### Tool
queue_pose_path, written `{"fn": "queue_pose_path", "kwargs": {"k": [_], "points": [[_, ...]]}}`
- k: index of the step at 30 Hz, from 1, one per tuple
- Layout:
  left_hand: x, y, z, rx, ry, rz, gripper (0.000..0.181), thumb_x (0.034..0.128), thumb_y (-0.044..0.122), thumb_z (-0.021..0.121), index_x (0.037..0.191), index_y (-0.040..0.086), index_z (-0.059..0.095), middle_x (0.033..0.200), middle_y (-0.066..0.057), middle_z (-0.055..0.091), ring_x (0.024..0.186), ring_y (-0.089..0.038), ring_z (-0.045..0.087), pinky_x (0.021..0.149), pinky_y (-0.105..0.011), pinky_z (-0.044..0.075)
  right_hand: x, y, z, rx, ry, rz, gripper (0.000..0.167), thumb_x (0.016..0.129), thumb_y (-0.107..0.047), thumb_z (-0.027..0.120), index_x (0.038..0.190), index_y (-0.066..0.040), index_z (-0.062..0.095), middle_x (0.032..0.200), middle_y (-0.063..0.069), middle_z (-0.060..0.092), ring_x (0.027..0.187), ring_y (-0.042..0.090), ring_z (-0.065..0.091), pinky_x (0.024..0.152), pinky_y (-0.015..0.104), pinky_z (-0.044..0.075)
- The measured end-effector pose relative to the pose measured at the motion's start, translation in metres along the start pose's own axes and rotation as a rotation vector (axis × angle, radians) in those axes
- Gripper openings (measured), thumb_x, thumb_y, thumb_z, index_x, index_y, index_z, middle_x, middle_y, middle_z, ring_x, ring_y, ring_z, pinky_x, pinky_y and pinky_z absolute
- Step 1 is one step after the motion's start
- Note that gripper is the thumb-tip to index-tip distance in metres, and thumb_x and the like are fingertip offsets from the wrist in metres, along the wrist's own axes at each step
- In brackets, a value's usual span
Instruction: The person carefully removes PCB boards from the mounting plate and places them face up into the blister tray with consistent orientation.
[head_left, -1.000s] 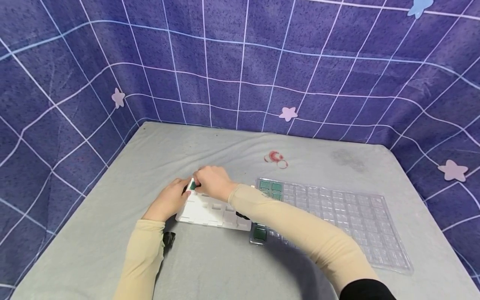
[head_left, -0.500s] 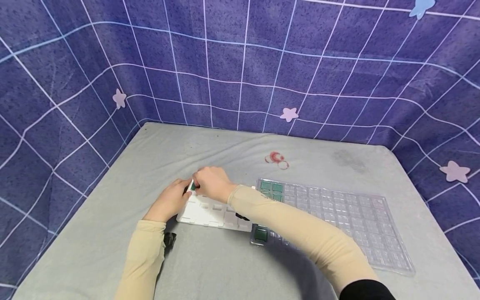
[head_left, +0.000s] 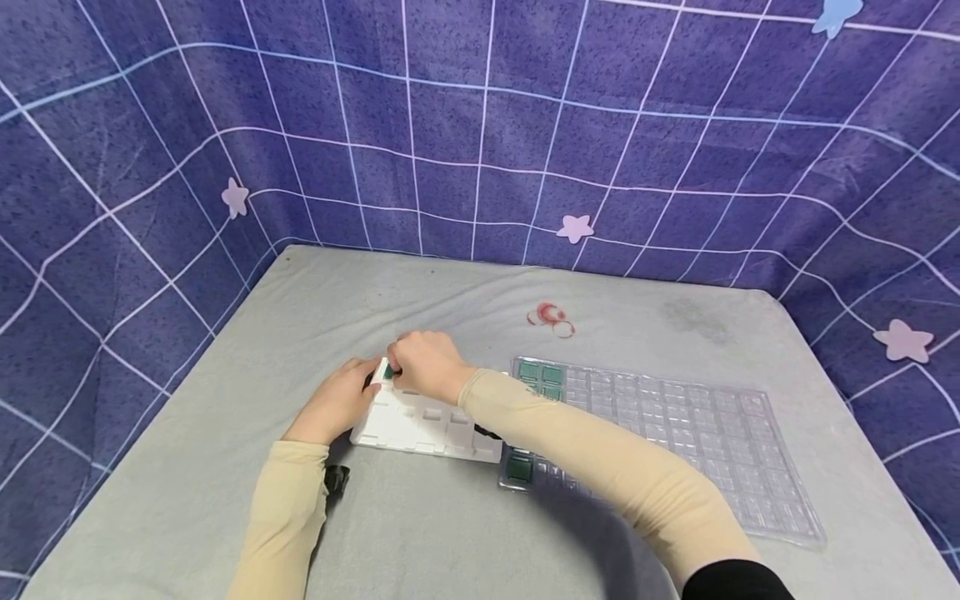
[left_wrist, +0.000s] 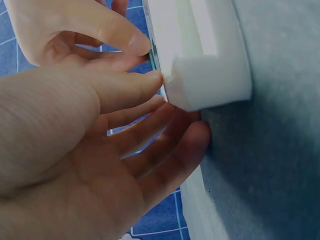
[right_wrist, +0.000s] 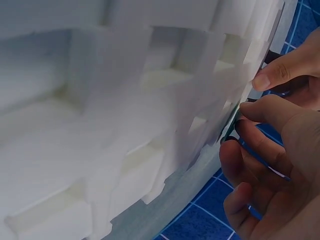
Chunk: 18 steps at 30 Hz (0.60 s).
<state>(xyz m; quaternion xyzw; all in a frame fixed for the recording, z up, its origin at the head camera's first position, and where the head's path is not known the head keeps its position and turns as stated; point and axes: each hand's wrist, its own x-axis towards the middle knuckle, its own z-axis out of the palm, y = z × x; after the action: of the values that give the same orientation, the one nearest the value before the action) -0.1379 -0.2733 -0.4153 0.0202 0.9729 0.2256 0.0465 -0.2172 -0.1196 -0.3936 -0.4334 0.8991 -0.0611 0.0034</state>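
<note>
A white foam-like tray with rectangular recesses lies left of centre on the cloth-covered table. My left hand grips its far left corner, the thumb on the top edge and the fingers curled against the outer side in the left wrist view. At that same corner my right hand pinches a small green circuit board between thumb and fingers. Only part of the board shows; in the right wrist view it is a thin green edge beside the tray wall. Both thumbs are close together there.
A clear plastic tray with many pockets lies to the right, partly under my right forearm. Several green boards sit in its left pockets. A blue gridded curtain hangs behind the grey tabletop.
Both hands stay at the tray's far left corner. My right fingers have shifted slightly over the green board; the white tray has barely moved.
</note>
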Motion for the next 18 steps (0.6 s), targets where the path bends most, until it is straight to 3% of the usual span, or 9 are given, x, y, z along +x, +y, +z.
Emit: {"fn": "queue_pose_path", "kwargs": {"k": [18], "points": [[-0.0009,0.0011,0.0006,0.021,-0.004,-0.001,0.051,0.1049,0.010,0.053,0.151,-0.009,0.040,0.139,-0.032,0.054,0.127,-0.046,0.057,0.106,-0.058,0.050,-0.0103,0.0064,-0.0043,0.005,-0.010,-0.009,0.005,0.089,-0.019,0.074,0.085,-0.021,0.071,0.088,-0.008,0.070,0.064,0.005,0.052,0.056,0.021,0.047]]}}
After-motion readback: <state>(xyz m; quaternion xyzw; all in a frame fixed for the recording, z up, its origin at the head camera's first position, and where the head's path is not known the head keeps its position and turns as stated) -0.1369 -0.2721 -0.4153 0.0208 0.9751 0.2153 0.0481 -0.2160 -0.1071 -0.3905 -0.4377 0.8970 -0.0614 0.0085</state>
